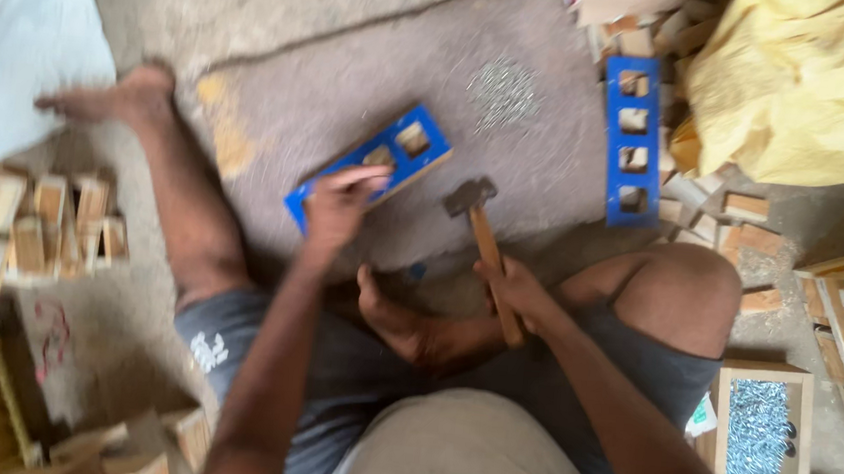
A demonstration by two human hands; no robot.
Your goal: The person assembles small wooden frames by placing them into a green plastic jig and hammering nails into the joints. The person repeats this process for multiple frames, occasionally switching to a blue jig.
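My left hand pinches the near edge of a blue wooden frame with square cut-outs, lying on the floor between my legs. My right hand is clamped on the wooden handle of a hammer, head raised just right of the frame. A pile of loose nails lies beyond. A second blue frame rests against wood offcuts. A nail box sits by my right knee.
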